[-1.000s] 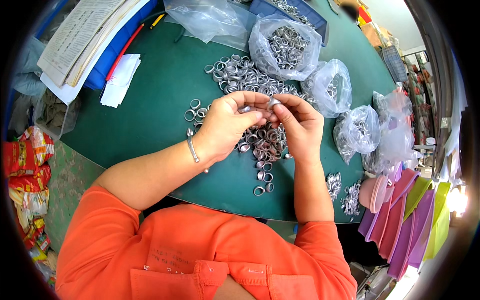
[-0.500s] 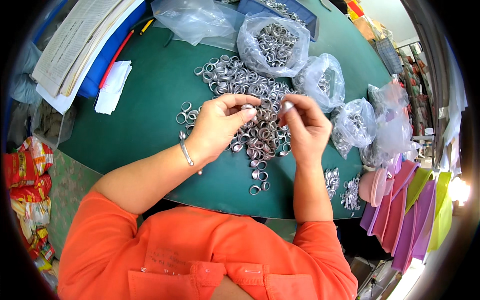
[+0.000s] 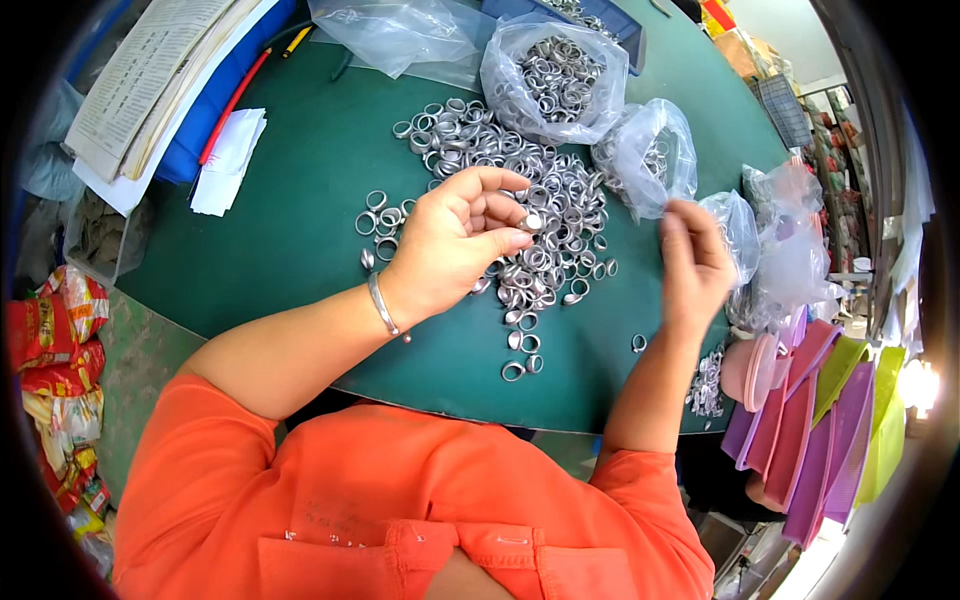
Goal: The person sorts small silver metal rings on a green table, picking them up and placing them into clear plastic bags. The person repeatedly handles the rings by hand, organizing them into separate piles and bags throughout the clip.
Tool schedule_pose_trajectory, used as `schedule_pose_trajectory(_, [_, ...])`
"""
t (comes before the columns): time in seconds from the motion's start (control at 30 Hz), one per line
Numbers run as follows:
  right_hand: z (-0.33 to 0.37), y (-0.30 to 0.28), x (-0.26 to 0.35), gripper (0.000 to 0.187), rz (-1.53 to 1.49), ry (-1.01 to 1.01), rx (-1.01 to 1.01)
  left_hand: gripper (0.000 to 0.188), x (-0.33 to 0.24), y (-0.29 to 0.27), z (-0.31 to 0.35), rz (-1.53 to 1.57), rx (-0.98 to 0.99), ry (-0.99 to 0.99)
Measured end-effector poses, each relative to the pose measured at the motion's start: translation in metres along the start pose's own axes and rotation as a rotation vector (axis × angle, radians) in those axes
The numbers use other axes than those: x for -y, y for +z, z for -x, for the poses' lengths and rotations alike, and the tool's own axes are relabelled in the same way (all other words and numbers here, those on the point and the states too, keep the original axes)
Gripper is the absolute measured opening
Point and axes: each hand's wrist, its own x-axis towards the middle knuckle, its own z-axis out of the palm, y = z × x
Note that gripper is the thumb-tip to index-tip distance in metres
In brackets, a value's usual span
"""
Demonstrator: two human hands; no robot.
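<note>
My left hand (image 3: 440, 240) hovers over the near left part of a heap of metal rings (image 3: 570, 205). Its thumb and fingers are closed on a silver-grey ring (image 3: 532, 223) with a bright, rounded face. To the right of the heap, my right hand (image 3: 697, 268) is raised in front of a clear bag of metal pieces (image 3: 738, 232). Its thumb and fingertips are drawn together and slightly blurred; whatever they hold, if anything, is hidden. A short row of rings (image 3: 513, 371) trails from the heap toward me.
An open plastic bag of rings (image 3: 555, 85) stands behind the heap, a smaller bag (image 3: 645, 160) beside it. Small metal pieces (image 3: 707, 385) lie at the right edge of the green table (image 3: 270, 270). Papers (image 3: 150, 90) are at far left, pink and purple bins (image 3: 800, 410) at right.
My right hand has moved right, away from the heap to the bags; the ring seen in it before no longer shows. My left hand stays over the heap, its ring now more visible.
</note>
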Motion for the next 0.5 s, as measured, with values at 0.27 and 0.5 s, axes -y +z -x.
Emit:
schedule_pose_trajectory(0.27, [0.041, 0.064, 0.021, 0.017, -0.143, -0.107, 0.268, 0.024, 0.001, 0.003, 0.004, 0.099, 0.072, -0.029])
schedule_pose_trajectory(0.5, [0.053, 0.071, 0.013, 0.028, -0.18, -0.247, 0.118, 0.014, 0.006, 0.003, 0.004, -0.022, 0.099, 0.003])
